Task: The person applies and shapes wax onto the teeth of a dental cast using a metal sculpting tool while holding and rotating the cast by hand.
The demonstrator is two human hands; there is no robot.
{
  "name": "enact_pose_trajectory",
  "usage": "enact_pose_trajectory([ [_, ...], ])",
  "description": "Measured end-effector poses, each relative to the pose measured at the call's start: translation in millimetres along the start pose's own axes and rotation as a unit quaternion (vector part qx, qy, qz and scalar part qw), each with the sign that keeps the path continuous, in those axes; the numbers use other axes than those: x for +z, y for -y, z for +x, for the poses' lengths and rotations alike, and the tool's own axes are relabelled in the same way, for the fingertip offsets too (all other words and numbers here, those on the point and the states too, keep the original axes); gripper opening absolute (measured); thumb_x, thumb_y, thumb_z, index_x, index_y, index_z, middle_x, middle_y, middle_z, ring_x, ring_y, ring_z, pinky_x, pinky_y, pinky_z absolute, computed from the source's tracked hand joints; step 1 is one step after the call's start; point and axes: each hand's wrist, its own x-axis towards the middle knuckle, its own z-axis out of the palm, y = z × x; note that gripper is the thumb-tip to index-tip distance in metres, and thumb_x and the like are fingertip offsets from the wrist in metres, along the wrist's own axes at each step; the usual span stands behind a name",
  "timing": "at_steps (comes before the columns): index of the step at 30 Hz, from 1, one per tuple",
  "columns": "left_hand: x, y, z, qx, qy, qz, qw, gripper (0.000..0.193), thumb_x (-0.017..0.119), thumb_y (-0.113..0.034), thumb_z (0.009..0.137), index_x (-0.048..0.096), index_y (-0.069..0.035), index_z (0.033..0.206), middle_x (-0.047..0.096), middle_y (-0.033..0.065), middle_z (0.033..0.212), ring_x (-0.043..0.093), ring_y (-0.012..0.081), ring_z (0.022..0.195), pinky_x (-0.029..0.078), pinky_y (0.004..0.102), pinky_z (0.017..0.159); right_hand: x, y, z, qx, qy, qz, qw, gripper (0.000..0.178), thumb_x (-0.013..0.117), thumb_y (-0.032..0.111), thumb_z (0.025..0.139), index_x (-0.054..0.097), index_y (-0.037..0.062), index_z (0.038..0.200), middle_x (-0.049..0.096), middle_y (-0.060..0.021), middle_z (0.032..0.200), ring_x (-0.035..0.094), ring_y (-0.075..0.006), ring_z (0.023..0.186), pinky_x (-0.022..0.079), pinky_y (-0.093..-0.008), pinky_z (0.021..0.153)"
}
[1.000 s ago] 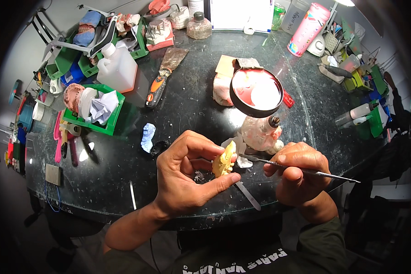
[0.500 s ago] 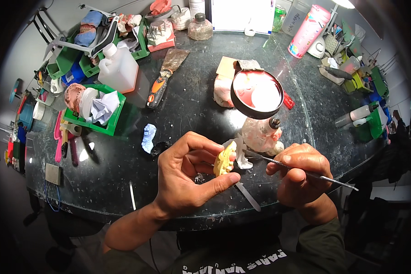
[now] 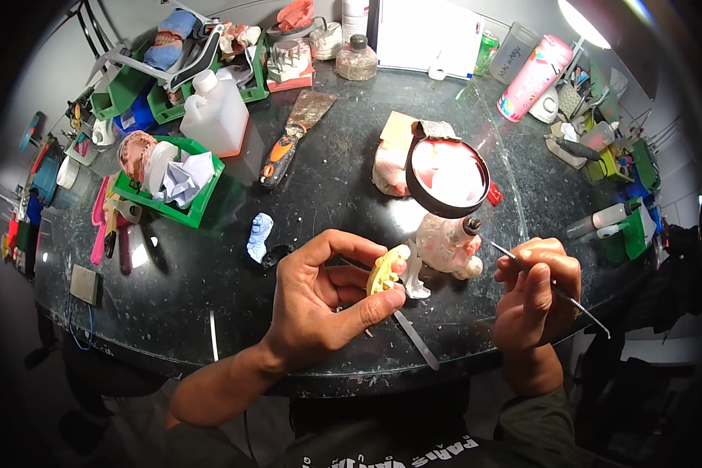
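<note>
My left hand (image 3: pixel 320 300) pinches a small yellow dental cast (image 3: pixel 384 273) between thumb and fingers, raised over the near part of the bench. Bumpy tooth shapes show along the cast's right side. My right hand (image 3: pixel 538 292) grips a thin metal dental carving tool (image 3: pixel 567 296) like a pen, its slim tip pointing up and left, apart from the cast. Just beyond the hands stands a blotchy glass spirit burner (image 3: pixel 448 243) with a dark top, and a crumpled white tissue (image 3: pixel 416 277) lies beside it. Below the cast rests a flat metal blade (image 3: pixel 417 341).
A round black-rimmed dish (image 3: pixel 447 178) with pink contents sits behind the burner. A putty knife (image 3: pixel 292 144), a blue molded piece (image 3: pixel 259 237) and a green bin (image 3: pixel 199 204) are to the left. A plastic jug (image 3: pixel 215 117) stands behind the bin; a pink tumbler (image 3: pixel 533 78) stands back right.
My right hand has moved right with the carving tool, taking its tip away from the cast. My left hand still holds the cast, slightly turned. The whole view has shifted a little.
</note>
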Motion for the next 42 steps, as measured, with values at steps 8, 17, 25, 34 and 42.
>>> enact_pose_trajectory([
  [8,-1,-1,1,0.007,0.008,-0.015,1.000,0.038,0.074,0.007,0.083,0.054,0.005,0.115,0.066,0.0152,0.106,0.071,0.0222,0.095,0.060,0.0325,0.084,3,9,2,-0.057,0.179,-0.004,0.982,0.014,0.064,0.001,0.089,0.062,-0.0037,0.102,0.069,-0.0177,0.081,0.070,-0.0237,0.070,0.057,-0.0320,0.061],
  [17,-3,4,3,0.074,0.003,0.035,0.997,0.036,0.075,0.008,0.080,0.058,0.005,0.111,0.064,0.0122,0.106,0.070,0.0190,0.099,0.058,0.0304,0.089,4,11,5,-0.049,0.200,-0.011,0.978,0.024,0.068,-0.005,0.078,0.064,-0.0027,0.102,0.069,-0.0168,0.081,0.069,-0.0228,0.067,0.057,-0.0306,0.060],
  [25,-3,3,3,0.082,-0.007,0.028,0.996,0.036,0.075,0.009,0.080,0.060,0.005,0.112,0.064,0.0117,0.106,0.070,0.0176,0.100,0.057,0.0294,0.090,11,9,-1,-0.080,0.191,-0.028,0.978,0.038,0.067,-0.012,0.066,0.068,0.0014,0.102,0.068,-0.0128,0.082,0.069,-0.0209,0.065,0.056,-0.0290,0.059],
  [34,-3,2,2,0.075,-0.005,0.024,0.997,0.034,0.073,0.007,0.082,0.059,0.005,0.113,0.065,0.0114,0.105,0.070,0.0155,0.096,0.057,0.0272,0.086,13,9,-1,-0.091,0.202,-0.041,0.974,0.038,0.069,-0.012,0.066,0.069,0.0021,0.101,0.069,-0.0117,0.081,0.069,-0.0201,0.063,0.055,-0.0282,0.054],
  [42,-4,1,2,0.068,-0.004,0.028,0.997,0.034,0.073,0.006,0.083,0.058,0.006,0.113,0.066,0.0119,0.103,0.070,0.0152,0.093,0.057,0.0266,0.084,14,8,-2,-0.094,0.195,-0.047,0.975,0.037,0.070,-0.011,0.066,0.069,0.0030,0.100,0.070,-0.0115,0.080,0.068,-0.0192,0.060,0.054,-0.0282,0.053],
])
